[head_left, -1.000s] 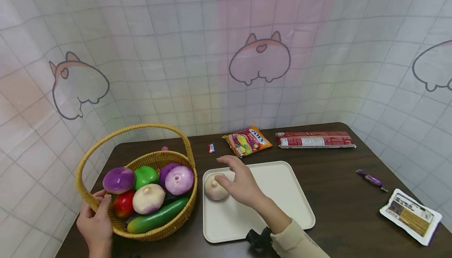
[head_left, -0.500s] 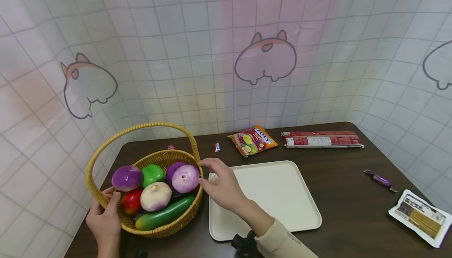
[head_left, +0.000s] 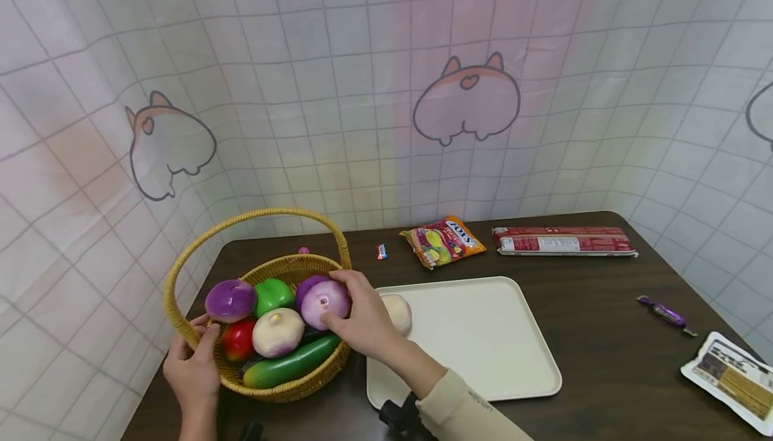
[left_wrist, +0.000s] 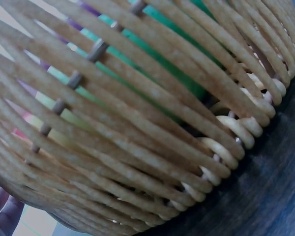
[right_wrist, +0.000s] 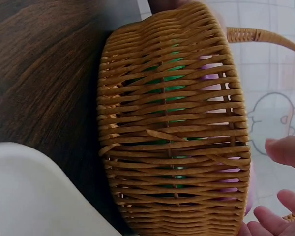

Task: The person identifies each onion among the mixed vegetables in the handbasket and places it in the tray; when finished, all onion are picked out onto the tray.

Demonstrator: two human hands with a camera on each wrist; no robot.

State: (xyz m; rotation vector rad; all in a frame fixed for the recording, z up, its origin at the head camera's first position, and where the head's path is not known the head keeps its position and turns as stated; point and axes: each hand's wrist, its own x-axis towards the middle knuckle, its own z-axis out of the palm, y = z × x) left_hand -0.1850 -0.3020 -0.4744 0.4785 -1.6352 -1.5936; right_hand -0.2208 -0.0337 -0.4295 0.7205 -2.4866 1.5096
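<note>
A wicker basket with an arched handle stands at the left of the table. My left hand grips its left rim beside the handle's base; in the left wrist view the weave hides most of that hand. My right hand reaches over the right rim, thumb and fingers spread about a pale purple onion. In the right wrist view the thumb looks apart from the onion. Also in the basket lie a white turnip, purple vegetable, green pepper, tomato and cucumber.
Right of the basket lies a cream tray with a white turnip-like vegetable at its left edge. Behind it are a candy bag and a long red packet. A purple-wrapped candy and white pouch lie at the right.
My right hand has moved left from above the vegetable on the tray to the onion in the basket. The left hand keeps its grip. The whole view has shifted slightly.
</note>
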